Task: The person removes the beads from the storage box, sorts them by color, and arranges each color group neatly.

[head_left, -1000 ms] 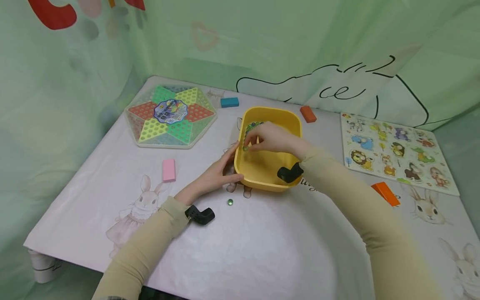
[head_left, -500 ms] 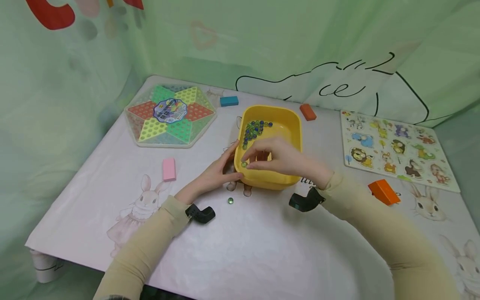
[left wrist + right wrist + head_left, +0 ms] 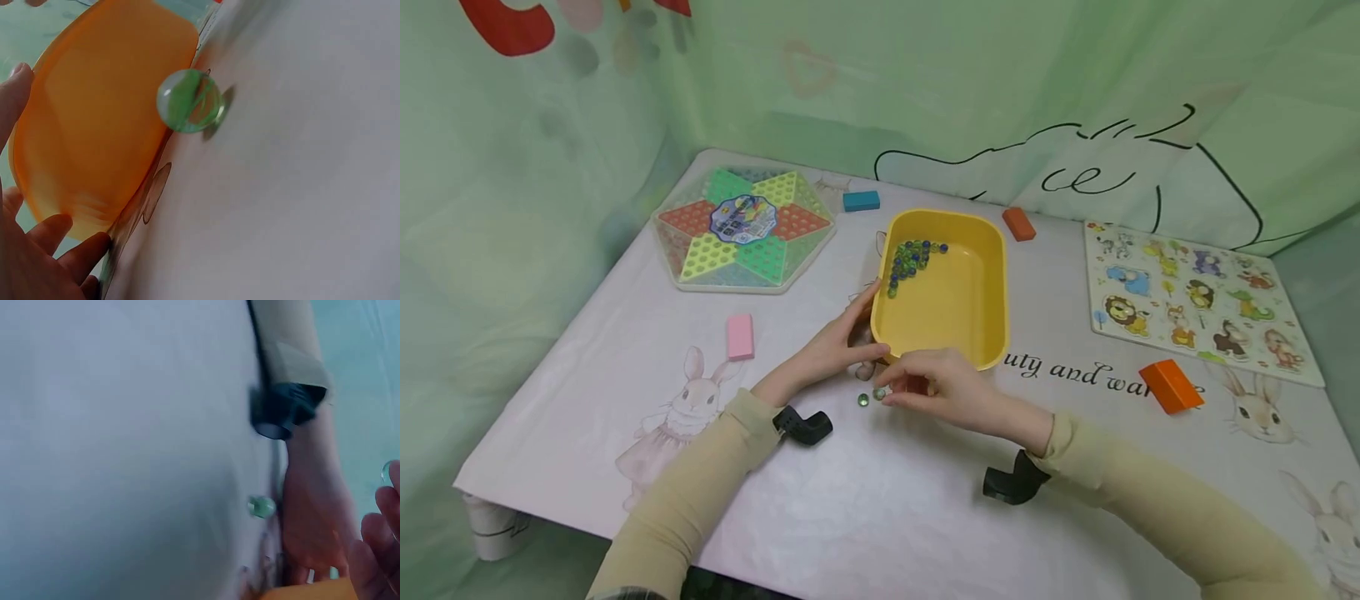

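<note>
A yellow tub (image 3: pixel 977 287) stands mid-table with a cluster of green and blue marbles (image 3: pixel 913 254) in its far left corner. My left hand (image 3: pixel 859 337) rests with straight fingers against the tub's near left corner; its fingers (image 3: pixel 44 250) and the tub's wall (image 3: pixel 94 125) show in the left wrist view. A loose green marble (image 3: pixel 862 401) (image 3: pixel 189 100) (image 3: pixel 260 506) lies on the table just in front. My right hand (image 3: pixel 889 390) is low over the table beside it, pinching another marble (image 3: pixel 880 393) at its fingertips.
A hexagonal checkers board (image 3: pixel 743 229) lies at the far left and an animal puzzle board (image 3: pixel 1195 292) at the right. Blocks are scattered about: pink (image 3: pixel 739 337), blue (image 3: pixel 860 201), orange (image 3: pixel 1018 224) and orange (image 3: pixel 1170 386). The table's left corner drops off near me.
My right hand came out of the tub with a marble, passed over the near rim and dropped to the table beside the loose marble. The left hand stayed put.
</note>
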Available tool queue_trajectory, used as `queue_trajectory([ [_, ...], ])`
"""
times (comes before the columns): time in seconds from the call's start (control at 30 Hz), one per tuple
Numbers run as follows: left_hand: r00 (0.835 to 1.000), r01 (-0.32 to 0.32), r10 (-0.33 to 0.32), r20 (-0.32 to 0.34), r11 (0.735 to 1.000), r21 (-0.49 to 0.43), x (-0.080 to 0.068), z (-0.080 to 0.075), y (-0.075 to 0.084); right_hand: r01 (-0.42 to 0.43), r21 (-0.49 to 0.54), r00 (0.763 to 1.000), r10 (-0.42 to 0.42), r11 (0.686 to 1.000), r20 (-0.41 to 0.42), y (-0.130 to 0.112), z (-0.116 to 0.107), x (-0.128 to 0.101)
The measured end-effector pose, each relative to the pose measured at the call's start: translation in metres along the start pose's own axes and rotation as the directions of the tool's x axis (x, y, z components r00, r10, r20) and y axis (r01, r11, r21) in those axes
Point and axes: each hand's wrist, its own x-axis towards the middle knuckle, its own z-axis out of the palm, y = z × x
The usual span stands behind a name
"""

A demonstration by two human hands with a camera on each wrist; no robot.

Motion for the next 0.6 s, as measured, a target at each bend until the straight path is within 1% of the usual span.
queue_trajectory([
  [0.07, 1.000, -0.007, 0.007, -0.002, 1.000, 0.001, 0.001, 0.000, -0.001, -0.002, 0.003, 1.000, 0.002, 1.000, -0.003, 0.004, 0.008, -0.004],
  [0.17, 1.000, -0.014, 0.014, -0.003, 1.000, 0.002, 0.001, 0.001, -0.001, -0.029, -0.004, 1.000, 0.029, 1.000, -0.010, 0.009, 0.017, -0.008],
  [0.4, 1.000, -0.008, 0.008, 0.000, 1.000, 0.005, 0.001, 0.001, -0.001, -0.154, -0.040, 0.988, 0.153, 0.987, -0.037, 0.022, 0.034, -0.014],
  [0.6, 1.000, 0.000, 0.000, 0.001, 1.000, -0.001, 0.000, 0.001, -0.001, -0.227, -0.064, 0.974, 0.226, 0.972, -0.017, 0.024, 0.040, -0.011],
])
